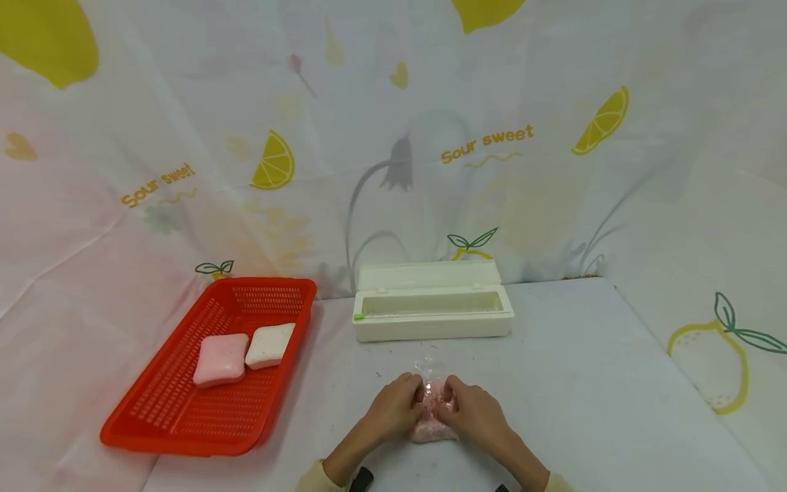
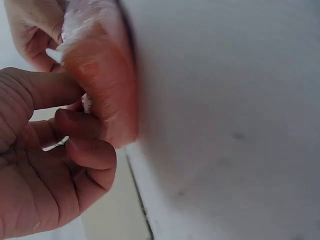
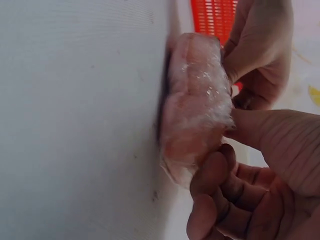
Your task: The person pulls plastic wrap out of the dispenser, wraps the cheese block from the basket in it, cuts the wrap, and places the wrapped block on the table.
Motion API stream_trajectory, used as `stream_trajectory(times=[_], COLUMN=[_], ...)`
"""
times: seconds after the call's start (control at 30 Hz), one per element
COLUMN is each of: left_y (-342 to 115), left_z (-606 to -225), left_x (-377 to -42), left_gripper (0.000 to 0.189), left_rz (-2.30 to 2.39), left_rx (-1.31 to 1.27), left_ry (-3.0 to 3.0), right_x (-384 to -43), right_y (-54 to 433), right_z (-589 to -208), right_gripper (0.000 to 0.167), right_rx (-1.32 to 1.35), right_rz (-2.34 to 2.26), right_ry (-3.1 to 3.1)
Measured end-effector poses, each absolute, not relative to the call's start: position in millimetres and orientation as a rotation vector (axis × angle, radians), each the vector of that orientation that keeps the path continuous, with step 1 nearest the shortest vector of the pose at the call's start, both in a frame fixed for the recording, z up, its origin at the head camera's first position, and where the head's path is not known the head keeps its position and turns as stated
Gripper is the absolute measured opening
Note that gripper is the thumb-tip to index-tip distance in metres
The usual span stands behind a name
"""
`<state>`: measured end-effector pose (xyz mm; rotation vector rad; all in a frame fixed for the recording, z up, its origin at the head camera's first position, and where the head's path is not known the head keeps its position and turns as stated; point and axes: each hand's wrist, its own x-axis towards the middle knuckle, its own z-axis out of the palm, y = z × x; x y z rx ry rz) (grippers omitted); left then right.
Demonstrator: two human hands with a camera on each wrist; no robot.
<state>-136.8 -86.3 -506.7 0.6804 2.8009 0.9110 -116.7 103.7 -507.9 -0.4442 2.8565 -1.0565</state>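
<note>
A pink soap-like bar (image 1: 433,432) lies on the white table, wrapped in clear plastic film (image 1: 430,369) that bunches up and shines on top. My left hand (image 1: 395,404) is at its left side, thumb and fingers curled and pinching the film. From the right side, my right hand (image 1: 478,414) pinches the wrapping with curled fingers. In the left wrist view, the wrapped bar's side (image 2: 117,85) looks smooth beneath the film. The right wrist view has creased film (image 3: 212,92) along the bar's upper face. The fingertips partly hide the folds.
A red slotted basket (image 1: 178,445) stands at the left, holding a pink bar (image 1: 221,359) and a white bar (image 1: 268,345). Behind my hands is a long white box (image 1: 433,330) with its lid (image 1: 429,275) raised and a green piece at its left end. A lemon-print cloth backdrop surrounds the table.
</note>
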Motion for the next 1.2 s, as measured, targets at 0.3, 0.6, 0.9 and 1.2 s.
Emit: stream_trajectory(times=[0.3,0.6,0.9,1.2], left_y=[-61,-56,-67,-63], left_z=[-480,-487,-484,-474], left_x=[-120,-110,-111,-94], left_gripper=[0.025,0.026,0.013,0.038], left_rz=[0.74,0.043,-0.05,-0.158], left_rx=[0.811,1.387,1.462,1.123], left_ry=[2.89,3.16,3.138,3.156], right_x=[-128,-134,-133,-131], right_y=[132,156,162,163], right_z=[-485,-455,-458,-460], right_gripper=[0.014,0.01,0.009,0.009], right_rx=[-0.366,-0.218,-0.191,-0.187], right_rz=[-1.102,-1.136,-1.131,-1.116], right_ry=[2.843,2.912,2.904,2.918])
